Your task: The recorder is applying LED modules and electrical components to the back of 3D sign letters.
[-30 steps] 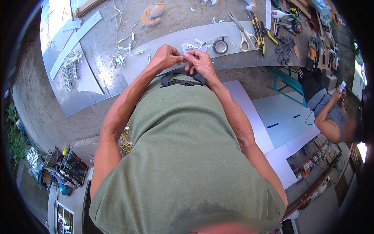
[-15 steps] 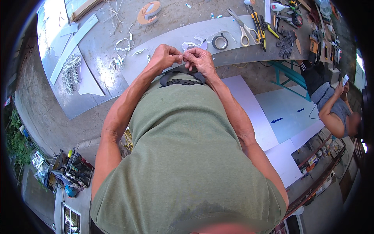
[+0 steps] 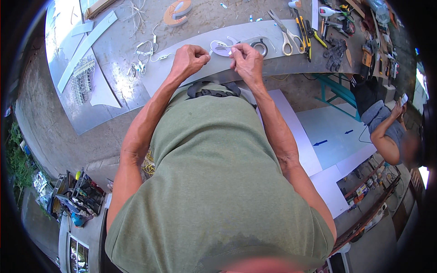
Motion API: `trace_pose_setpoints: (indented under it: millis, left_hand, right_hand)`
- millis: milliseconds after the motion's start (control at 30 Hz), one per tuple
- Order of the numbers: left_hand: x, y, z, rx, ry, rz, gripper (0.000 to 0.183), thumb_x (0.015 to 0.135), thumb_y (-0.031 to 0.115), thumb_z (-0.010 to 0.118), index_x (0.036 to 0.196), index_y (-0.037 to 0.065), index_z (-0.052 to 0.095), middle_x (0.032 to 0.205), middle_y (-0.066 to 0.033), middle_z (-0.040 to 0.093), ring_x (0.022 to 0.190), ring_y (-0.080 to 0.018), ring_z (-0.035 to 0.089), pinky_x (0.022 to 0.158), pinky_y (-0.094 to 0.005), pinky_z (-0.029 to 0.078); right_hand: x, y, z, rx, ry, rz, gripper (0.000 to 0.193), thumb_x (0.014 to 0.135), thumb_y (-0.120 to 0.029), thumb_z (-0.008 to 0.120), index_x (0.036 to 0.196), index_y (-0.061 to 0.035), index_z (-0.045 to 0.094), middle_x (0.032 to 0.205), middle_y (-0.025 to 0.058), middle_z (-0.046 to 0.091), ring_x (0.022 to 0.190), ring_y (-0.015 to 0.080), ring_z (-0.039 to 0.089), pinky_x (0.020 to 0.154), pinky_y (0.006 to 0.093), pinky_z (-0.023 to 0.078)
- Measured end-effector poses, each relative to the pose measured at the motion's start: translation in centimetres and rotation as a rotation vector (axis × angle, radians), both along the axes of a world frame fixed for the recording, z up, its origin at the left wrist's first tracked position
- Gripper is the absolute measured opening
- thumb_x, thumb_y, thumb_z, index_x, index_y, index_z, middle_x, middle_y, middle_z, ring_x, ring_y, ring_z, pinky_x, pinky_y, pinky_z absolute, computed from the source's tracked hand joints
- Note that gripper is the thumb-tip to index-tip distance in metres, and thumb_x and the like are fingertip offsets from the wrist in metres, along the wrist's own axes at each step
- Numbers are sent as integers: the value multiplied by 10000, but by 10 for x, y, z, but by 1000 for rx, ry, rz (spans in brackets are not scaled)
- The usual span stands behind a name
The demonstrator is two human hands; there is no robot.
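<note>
Through the head view I have both hands over the near edge of the metal surface [image 3: 205, 20], in front of the green shirt [image 3: 209, 150]. My left grip [image 3: 187, 60] is narrow, thumb and forefinger brought together, just beside the lower end of a thin white wire [image 3: 210, 47]; I cannot tell whether a strand sits between them. My right grip [image 3: 249, 64] is narrow too, its fingertips at a small white bit of the same line, too small for me to make out. Between the two, the wire and its white module [image 3: 220, 44] curve above a pale lilac cut-out [image 3: 218, 50], which lies on a long grey panel [image 3: 159, 73]. A roll of black tape [image 3: 262, 46] is partly behind my right grip. Further right I see scissors [image 3: 287, 40] lying open, yellow-and-black knives [image 3: 302, 34] and a dark glove [image 3: 335, 52]. Left of my left grip lies a tangle of white modules [image 3: 144, 53]. At far right another person [image 3: 382, 129] holds a pale phone [image 3: 404, 98].
</note>
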State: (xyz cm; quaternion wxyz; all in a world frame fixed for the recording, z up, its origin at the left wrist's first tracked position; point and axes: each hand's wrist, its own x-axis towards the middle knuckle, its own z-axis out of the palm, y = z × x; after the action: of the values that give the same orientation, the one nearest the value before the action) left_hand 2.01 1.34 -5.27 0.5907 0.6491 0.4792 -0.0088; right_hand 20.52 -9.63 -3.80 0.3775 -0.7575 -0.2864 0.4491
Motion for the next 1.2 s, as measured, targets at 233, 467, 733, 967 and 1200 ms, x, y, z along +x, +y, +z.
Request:
trace_pose_setpoints:
  millis: [233, 467, 733, 967, 1200]
  left_hand:
    - [-4, 14, -1, 416, 23, -60, 226, 806, 195, 666, 902, 21, 772, 813, -198, 731, 772, -367, 719, 743, -441, 563]
    - [-3, 23, -9, 530, 5, -45, 210, 805, 182, 657, 878, 17, 763, 810, -213, 719, 769, -400, 706, 730, -464, 557]
    - [10, 30, -28, 543, 93, 50, 266, 829, 272, 731, 949, 40, 787, 836, -180, 746, 772, -320, 740, 741, -396, 574]
    - [23, 22, -31, 586, 63, 164, 239, 777, 265, 722, 839, 44, 791, 746, -200, 716, 713, -365, 716, 705, -447, 567]
    - [25, 23, -26, 571, 138, 125, 275, 788, 316, 740, 865, 58, 796, 762, -172, 732, 721, -330, 727, 709, -423, 570]
  right_hand:
    - [63, 35, -22, 333, -745, 258, 262, 873, -105, 684, 1113, -1, 693, 1056, 151, 712, 950, 302, 683, 823, 412, 550]
    - [32, 27, -20, 332, -831, 656, 399, 803, -210, 785, 1170, -89, 688, 1076, 93, 678, 1066, 264, 598, 906, 414, 447]
    - [15, 17, -34, 277, -789, 638, 249, 819, -196, 765, 1013, -71, 672, 897, 96, 637, 922, 277, 623, 801, 432, 431]
    - [18, 28, -29, 214, -551, 623, 176, 865, -177, 727, 962, -44, 667, 854, 123, 677, 850, 319, 658, 761, 449, 482]
    - [36, 58, -31, 292, -531, 511, 312, 833, -179, 770, 1092, -35, 675, 1055, 146, 676, 971, 338, 662, 858, 435, 526]
